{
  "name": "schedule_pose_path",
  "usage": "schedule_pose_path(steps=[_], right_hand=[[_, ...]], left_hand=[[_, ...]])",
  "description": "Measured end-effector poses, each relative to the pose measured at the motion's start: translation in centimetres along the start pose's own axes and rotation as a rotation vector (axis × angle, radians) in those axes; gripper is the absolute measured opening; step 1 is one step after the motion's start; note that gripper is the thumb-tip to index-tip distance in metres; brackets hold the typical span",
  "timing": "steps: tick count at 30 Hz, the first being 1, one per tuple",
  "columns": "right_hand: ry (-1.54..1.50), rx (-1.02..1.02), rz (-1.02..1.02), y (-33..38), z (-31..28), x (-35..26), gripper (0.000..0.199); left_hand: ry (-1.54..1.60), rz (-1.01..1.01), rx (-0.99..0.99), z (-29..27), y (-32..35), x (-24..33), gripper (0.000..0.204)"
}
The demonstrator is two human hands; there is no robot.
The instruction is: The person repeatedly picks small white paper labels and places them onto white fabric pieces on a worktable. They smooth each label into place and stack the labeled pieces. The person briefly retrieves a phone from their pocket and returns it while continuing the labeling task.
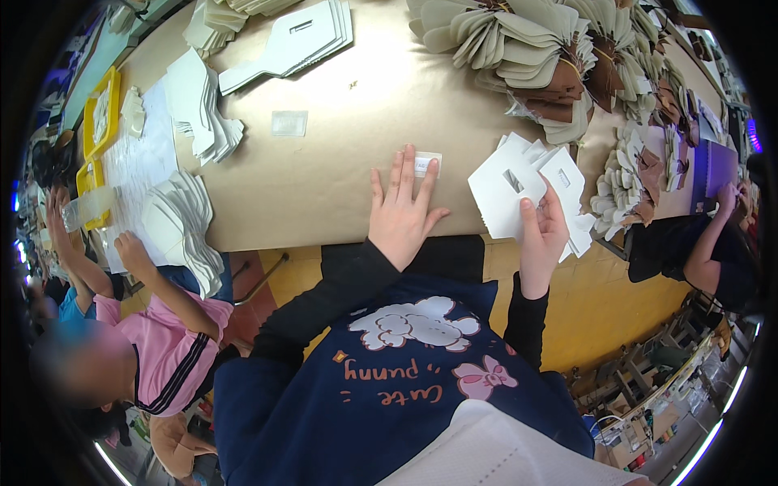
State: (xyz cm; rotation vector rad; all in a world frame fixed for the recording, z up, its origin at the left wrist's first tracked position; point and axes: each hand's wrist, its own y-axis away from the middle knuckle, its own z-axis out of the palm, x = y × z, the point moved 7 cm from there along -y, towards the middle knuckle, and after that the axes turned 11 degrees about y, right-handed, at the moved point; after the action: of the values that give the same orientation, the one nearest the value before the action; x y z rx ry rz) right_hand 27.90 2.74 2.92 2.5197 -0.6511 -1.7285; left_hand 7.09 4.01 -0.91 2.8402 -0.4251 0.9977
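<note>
Left hand (pixel 403 212) at frame centre, flat and spread on the brown paper-covered table (pixel 340 162), fingertips pressing a small white label (pixel 427 164), gripping nothing. Right hand (pixel 541 231), right of centre, closed around a fanned stack of white die-cut cards (pixel 527 190), thumb on top. Upper right, heaps of beige fan-shaped pieces (pixel 519 49); left, a neighbour's hand (pixel 130 247) by another white stack (pixel 182 223).

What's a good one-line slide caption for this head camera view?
Left hand presses a small white label on the brown-paper table; right hand holds white card cutouts.
</note>
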Motion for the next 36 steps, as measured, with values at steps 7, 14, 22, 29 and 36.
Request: schedule_pose_path(steps=[7,14,22,29,36], right_hand=[[-0.029,0.034,-0.051,-0.7,-0.1,-0.7,0.039],[0.274,0.020,-0.223,-0.3,0.0,-2.7,0.037],[0.185,-0.196,-0.309,-0.8,2.4,-4.2,0.044],[0.482,-0.264,-0.522,-2.6,6.8,-5.0,0.028],[0.561,-0.312,-0.531,-3.3,8.0,-3.9,0.016]], left_hand=[[-0.183,-0.090,-0.061,1.9,0.5,-0.5,0.086],[-0.126,-0.084,-0.047,1.9,0.7,-0.5,0.078],[1.284,-0.185,0.189,-5.3,1.3,-2.8,0.067],[1.079,-0.460,0.140,-4.5,-0.9,-6.2,0.033],[0.863,-0.395,0.168,-4.6,-1.8,-6.9,0.016]])
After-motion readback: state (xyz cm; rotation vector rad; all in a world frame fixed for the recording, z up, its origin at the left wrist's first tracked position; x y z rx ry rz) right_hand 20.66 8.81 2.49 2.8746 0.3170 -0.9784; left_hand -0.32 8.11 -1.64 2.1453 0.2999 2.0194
